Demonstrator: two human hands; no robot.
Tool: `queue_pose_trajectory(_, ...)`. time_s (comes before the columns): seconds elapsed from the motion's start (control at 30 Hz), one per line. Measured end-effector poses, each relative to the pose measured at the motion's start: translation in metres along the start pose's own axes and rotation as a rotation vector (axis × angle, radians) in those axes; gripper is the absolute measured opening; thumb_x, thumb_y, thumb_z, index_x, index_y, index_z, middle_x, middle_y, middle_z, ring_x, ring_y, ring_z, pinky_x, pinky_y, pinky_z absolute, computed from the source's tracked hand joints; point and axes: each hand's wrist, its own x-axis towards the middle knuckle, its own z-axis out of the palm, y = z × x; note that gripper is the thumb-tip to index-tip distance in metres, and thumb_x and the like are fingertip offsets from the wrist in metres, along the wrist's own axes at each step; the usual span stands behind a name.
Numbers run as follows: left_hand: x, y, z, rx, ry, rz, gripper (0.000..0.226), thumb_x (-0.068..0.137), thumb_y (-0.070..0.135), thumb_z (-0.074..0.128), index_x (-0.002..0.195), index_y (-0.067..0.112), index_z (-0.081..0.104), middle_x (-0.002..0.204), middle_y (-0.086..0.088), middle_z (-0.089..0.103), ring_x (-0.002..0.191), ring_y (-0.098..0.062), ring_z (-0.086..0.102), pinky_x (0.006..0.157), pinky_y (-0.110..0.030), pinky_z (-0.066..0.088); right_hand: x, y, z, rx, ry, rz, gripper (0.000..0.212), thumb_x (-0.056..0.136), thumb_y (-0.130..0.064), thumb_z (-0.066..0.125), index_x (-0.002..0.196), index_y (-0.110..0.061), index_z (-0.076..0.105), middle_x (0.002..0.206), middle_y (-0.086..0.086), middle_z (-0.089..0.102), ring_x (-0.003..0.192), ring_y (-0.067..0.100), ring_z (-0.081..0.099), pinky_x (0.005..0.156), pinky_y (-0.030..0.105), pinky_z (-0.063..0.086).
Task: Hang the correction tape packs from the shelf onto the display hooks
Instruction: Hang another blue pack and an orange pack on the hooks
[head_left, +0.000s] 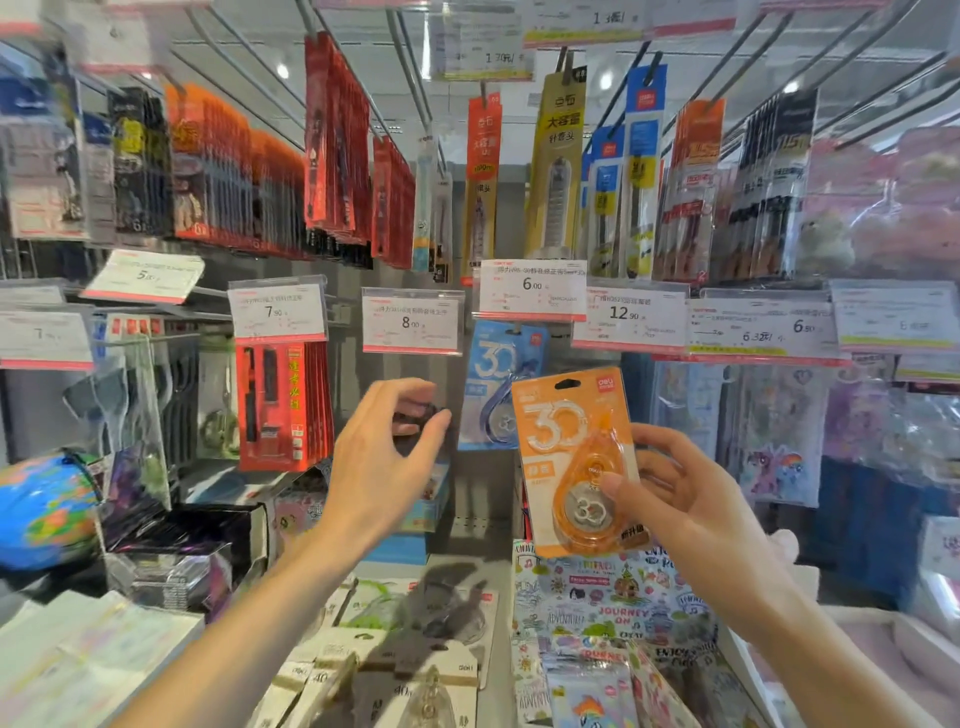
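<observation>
Right hand (691, 499) pinches the orange pack (574, 457) upright by its lower right edge, hang-hole uppermost; left hand (387, 449) is raised beside it, fingers loosely curled, seemingly empty. Advice: align the hole with the hook tip, then slide back level. A blue pack (496, 374) hangs just behind the orange one; price tags (532, 291) overhang above and may snag the card; more packs (415, 644) lie below the hands.
</observation>
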Motion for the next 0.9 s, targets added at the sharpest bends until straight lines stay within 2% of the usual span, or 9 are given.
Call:
queue_pose_trajectory(0.1, 0.016, 0.02, -0.019, 0.055, 0.02, 0.133, 0.022, 0.094, 0.023, 0.071, 0.114, 0.025, 0.062, 0.101, 0.015, 0.066, 0.093, -0.001, 0.064, 0.075, -0.013, 0.05, 0.003, 0.0, 0.002, 0.026, -0.006, -0.012, 0.039, 0.087, -0.027, 0.075, 0.124, -0.031, 0.061, 0.108, -0.004, 0.082, 0.096, 0.016, 0.08, 0.073, 0.03, 0.066)
queue_pose_trajectory(0.23, 0.047, 0.046, -0.026, 0.165, 0.008, 0.377, 0.034, 0.093, 0.02, 0.073, 0.123, 0.016, 0.059, 0.102, 0.003, 0.065, 0.083, -0.011, 0.064, 0.068, -0.026, 0.058, 0.008, 0.0, 0.006, 0.033, -0.002, -0.038, 0.035, 0.093, -0.021, 0.074, 0.123, -0.035, 0.062, 0.107, -0.006, 0.082, 0.095, 0.013, 0.08, 0.073, 0.022, 0.063)
queue_pose_trajectory(0.37, 0.07, 0.06, -0.027, 0.357, -0.019, 0.538, 0.035, 0.094, 0.019, 0.072, 0.126, 0.012, 0.062, 0.098, 0.002, 0.067, 0.087, -0.014, 0.061, 0.067, -0.043, 0.059, 0.011, -0.001, 0.011, 0.011, 0.005, -0.046, 0.035, 0.094, -0.02, 0.075, 0.123, -0.035, 0.061, 0.106, -0.008, 0.082, 0.096, 0.012, 0.08, 0.074, 0.023, 0.063)
queue_pose_trajectory(0.47, 0.076, 0.065, -0.029, 0.388, 0.006, 0.61, 0.024, 0.096, 0.019, 0.07, 0.118, 0.011, 0.067, 0.097, 0.0, 0.072, 0.089, -0.02, 0.066, 0.069, -0.046, 0.058, 0.013, -0.001, 0.016, 0.008, 0.013, -0.064, 0.035, 0.095, -0.019, 0.074, 0.124, -0.035, 0.061, 0.107, -0.008, 0.081, 0.097, 0.012, 0.079, 0.075, 0.026, 0.064)
queue_pose_trajectory(0.6, 0.079, 0.069, -0.031, 0.309, 0.04, 0.599, 0.014, 0.098, 0.014, 0.067, 0.11, 0.008, 0.07, 0.097, -0.004, 0.073, 0.087, -0.023, 0.068, 0.072, -0.045, 0.058, 0.016, -0.004, 0.023, 0.01, 0.002, -0.091, 0.035, 0.096, -0.019, 0.073, 0.124, -0.037, 0.06, 0.107, -0.01, 0.081, 0.097, 0.009, 0.079, 0.076, 0.023, 0.063)
queue_pose_trajectory(0.67, 0.08, 0.071, -0.031, 0.239, 0.035, 0.56, 0.012, 0.098, 0.011, 0.065, 0.108, 0.007, 0.071, 0.097, -0.005, 0.073, 0.086, -0.022, 0.068, 0.072, -0.043, 0.058, 0.019, -0.005, 0.028, 0.028, -0.002, -0.098, 0.035, 0.098, -0.019, 0.071, 0.127, -0.034, 0.06, 0.108, -0.007, 0.081, 0.098, 0.012, 0.079, 0.078, 0.027, 0.064)
queue_pose_trajectory(0.9, 0.078, 0.073, -0.031, 0.171, 0.029, 0.515, 0.011, 0.098, 0.011, 0.066, 0.107, 0.008, 0.072, 0.099, -0.003, 0.073, 0.087, -0.015, 0.068, 0.075, -0.033, 0.058, 0.037, -0.01, 0.044, 0.095, 0.04, -0.085, 0.04, 0.098, -0.023, 0.071, 0.135, -0.028, 0.056, 0.112, -0.009, 0.08, 0.1, 0.013, 0.079, 0.076, 0.029, 0.065)
